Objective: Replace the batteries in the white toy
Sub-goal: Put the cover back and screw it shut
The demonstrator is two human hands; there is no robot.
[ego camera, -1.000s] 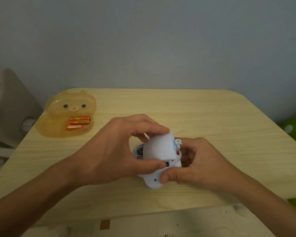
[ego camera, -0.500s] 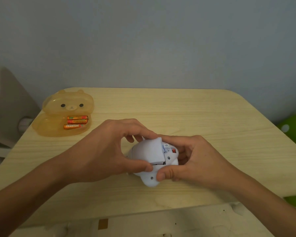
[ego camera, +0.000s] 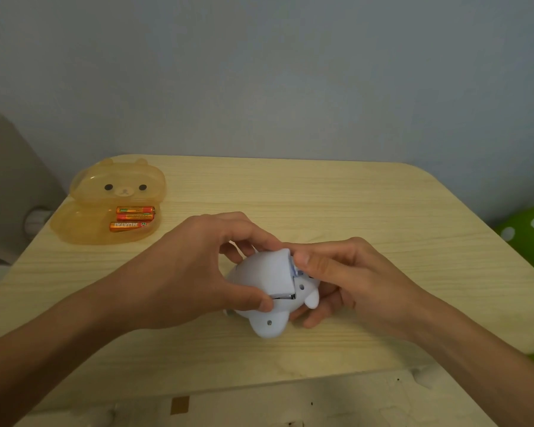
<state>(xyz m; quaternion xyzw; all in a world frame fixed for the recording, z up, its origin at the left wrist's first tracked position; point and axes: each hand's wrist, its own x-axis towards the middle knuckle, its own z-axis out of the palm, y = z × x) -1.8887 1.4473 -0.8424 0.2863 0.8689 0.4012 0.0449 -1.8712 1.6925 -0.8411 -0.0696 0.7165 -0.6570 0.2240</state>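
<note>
The white toy [ego camera: 269, 306] sits low over the front middle of the surface [ego camera: 321, 204], belly up, caught between both hands. The left hand [ego camera: 191, 272] wraps its left side, fingers [ego camera: 247, 234] curled over the far edge and the thumb pressed on the near corner of the cover [ego camera: 270, 272]. The right hand [ego camera: 355, 282] cups the other side from below, with its thumb bent down onto the cover's right edge where a small latch shows. A dark slit along the cover's near edge suggests it is not seated flush. The main risk is the latch: if the right thumb pushes at an angle while the left thumb pins the opposite corner, the cover could twist and the thin tab might bend or snap. A cover that jumps free all at once could fly off the surface or let whatever is inside tumble out. The smooth, rounded toy could also slip from the cupped fingers under hard pressure. Three batteries [ego camera: 133, 217] lie in the open orange case [ego camera: 84, 224], well apart at the left; whether they are fresh or spent cannot be told, so mixing them up is possible.
</note>
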